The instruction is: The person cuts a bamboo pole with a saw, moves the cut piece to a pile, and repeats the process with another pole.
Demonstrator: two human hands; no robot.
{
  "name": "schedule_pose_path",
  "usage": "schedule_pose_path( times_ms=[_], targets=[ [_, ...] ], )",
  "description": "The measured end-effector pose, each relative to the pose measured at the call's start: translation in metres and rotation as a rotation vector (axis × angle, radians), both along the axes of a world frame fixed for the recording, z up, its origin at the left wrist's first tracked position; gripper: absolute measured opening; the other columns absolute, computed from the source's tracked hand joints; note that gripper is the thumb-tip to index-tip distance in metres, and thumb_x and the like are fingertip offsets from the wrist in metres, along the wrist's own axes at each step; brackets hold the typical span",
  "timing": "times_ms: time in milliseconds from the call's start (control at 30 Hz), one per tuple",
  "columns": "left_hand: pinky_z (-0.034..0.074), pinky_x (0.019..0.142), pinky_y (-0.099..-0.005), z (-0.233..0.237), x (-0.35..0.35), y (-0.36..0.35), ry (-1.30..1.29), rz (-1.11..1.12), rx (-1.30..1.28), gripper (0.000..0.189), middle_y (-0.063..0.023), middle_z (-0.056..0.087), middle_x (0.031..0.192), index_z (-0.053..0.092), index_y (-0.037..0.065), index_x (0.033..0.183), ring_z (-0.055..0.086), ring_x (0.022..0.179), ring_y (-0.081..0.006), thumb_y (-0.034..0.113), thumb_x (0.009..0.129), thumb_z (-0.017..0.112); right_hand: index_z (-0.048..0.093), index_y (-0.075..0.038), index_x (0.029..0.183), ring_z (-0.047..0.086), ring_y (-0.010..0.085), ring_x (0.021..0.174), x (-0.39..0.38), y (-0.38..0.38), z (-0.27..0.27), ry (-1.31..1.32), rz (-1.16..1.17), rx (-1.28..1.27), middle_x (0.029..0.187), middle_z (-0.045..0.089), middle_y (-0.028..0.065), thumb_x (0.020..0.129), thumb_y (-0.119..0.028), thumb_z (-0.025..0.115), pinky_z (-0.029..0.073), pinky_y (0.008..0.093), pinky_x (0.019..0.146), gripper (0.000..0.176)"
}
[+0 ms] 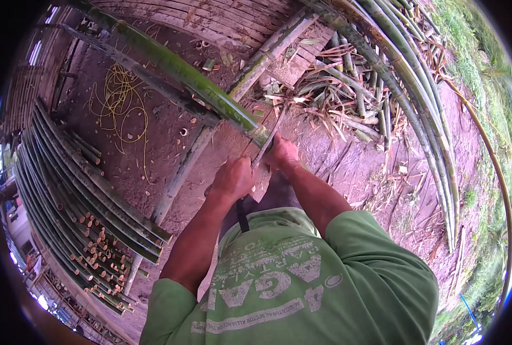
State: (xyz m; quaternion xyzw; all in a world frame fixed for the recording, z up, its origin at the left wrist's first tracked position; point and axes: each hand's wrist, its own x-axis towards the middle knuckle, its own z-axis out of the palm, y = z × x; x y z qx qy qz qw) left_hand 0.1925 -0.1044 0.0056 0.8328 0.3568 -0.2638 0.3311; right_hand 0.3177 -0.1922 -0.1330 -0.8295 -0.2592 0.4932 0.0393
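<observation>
A long green bamboo pole slants in from the upper left, its near end just in front of me. A thin, curved tool that looks like a bow saw lies across that end. My left hand is closed in a fist at the saw's lower end; the handle is hidden inside it. Beside the pole's cut end, my right hand is closed with its thumb up against the bamboo. Its fingertips are hidden from view.
Supporting the pole are a crossing log and another log. Stacked bamboo poles lie at left, and long poles at right. Bamboo scraps litter the ground. A tangled yellow rope lies upper left.
</observation>
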Motion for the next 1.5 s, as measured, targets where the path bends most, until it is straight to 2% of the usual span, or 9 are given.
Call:
schedule_pose_path(
  times_ms=[333,467,533,600,800,867,1067,1267,1500],
  targets=[
    [0.049,0.074,-0.0513,0.004,0.032,0.0,0.046,-0.038,-0.06,0.034,-0.03,0.064,0.086,0.062,-0.006,0.091,0.063,0.084,-0.0461,0.028,0.089,0.058,0.049,-0.007,0.113,0.065,0.0356,0.097,-0.004,-0.004,0.009,-0.096,0.022,0.115,0.1,0.067,0.0197,0.066,-0.042,0.075,0.05,0.0436,0.084,0.063],
    [0.051,0.073,-0.0504,0.046,0.015,0.003,0.105,0.021,-0.131,0.031,-0.0292,0.064,0.085,0.06,-0.005,0.096,0.063,0.083,-0.0447,0.024,0.085,0.061,0.05,-0.008,0.114,0.065,0.0354,0.097,-0.009,-0.009,0.005,-0.103,0.097,0.082,0.101,0.067,0.0202,0.065,-0.042,0.075,0.05,0.0434,0.084,0.064],
    [0.051,0.073,-0.0499,0.088,-0.032,0.004,0.099,0.015,-0.089,0.029,-0.0289,0.064,0.084,0.059,-0.006,0.096,0.063,0.082,-0.0451,0.019,0.082,0.063,0.056,-0.016,0.118,0.044,0.0394,0.124,-0.002,-0.005,0.004,0.051,-0.027,0.073,0.115,0.058,0.0248,0.059,-0.031,0.07,0.027,0.0501,0.108,0.062],
    [0.051,0.072,-0.0501,0.116,-0.062,-0.004,0.152,0.004,-0.046,0.03,-0.0288,0.063,0.082,0.058,-0.007,0.096,0.063,0.08,-0.0453,0.016,0.079,0.065,0.056,-0.013,0.119,0.048,0.0394,0.12,-0.003,-0.005,0.008,0.109,-0.014,0.048,0.116,0.057,0.024,0.058,-0.033,0.072,0.035,0.0478,0.103,0.066],
    [0.051,0.072,-0.0505,0.036,-0.077,-0.002,0.006,0.016,-0.006,0.027,-0.0292,0.063,0.08,0.06,-0.006,0.093,0.064,0.079,-0.0445,0.012,0.073,0.066,0.054,-0.012,0.124,0.054,0.0374,0.114,-0.008,-0.009,-0.024,0.075,0.032,0.064,0.116,0.058,0.0228,0.06,-0.033,0.074,0.043,0.0425,0.098,0.071],
    [0.052,0.071,-0.051,-0.003,-0.026,0.021,-0.062,0.03,-0.016,0.022,-0.0281,0.064,0.08,0.061,-0.004,0.088,0.064,0.079,-0.0443,0.011,0.073,0.066,0.055,-0.012,0.124,0.057,0.0362,0.111,-0.002,-0.006,-0.02,0.062,0.034,0.047,0.114,0.06,0.0213,0.059,-0.034,0.074,0.045,0.0413,0.097,0.071],
    [0.052,0.071,-0.0526,-0.001,-0.044,0.003,-0.093,-0.063,0.053,0.02,-0.029,0.064,0.077,0.06,-0.004,0.088,0.064,0.076,-0.0461,0.01,0.075,0.061,0.057,-0.016,0.121,0.064,0.0322,0.101,-0.003,0.0,-0.013,-0.054,0.079,0.011,0.109,0.066,0.0149,0.056,-0.037,0.075,0.05,0.0411,0.09,0.072],
    [0.052,0.07,-0.053,0.07,-0.114,0.0,-0.039,-0.023,0.003,0.021,-0.0297,0.063,0.077,0.059,-0.004,0.09,0.063,0.074,-0.0466,0.006,0.072,0.057,0.055,-0.012,0.121,0.064,0.0336,0.099,-0.005,0.0,-0.002,0.004,0.085,0.032,0.104,0.067,0.0168,0.054,-0.039,0.077,0.051,0.0411,0.087,0.075],
    [0.052,0.071,-0.0529,-0.03,-0.051,0.018,-0.156,0.04,-0.025,0.024,-0.0287,0.064,0.078,0.061,-0.002,0.088,0.063,0.077,-0.0455,0.017,0.073,0.065,0.058,-0.012,0.117,0.063,0.0345,0.101,0.003,0.003,-0.007,0.144,0.032,0.024,0.109,0.066,0.0171,0.054,-0.042,0.077,0.05,0.0414,0.089,0.073]
  ],
)
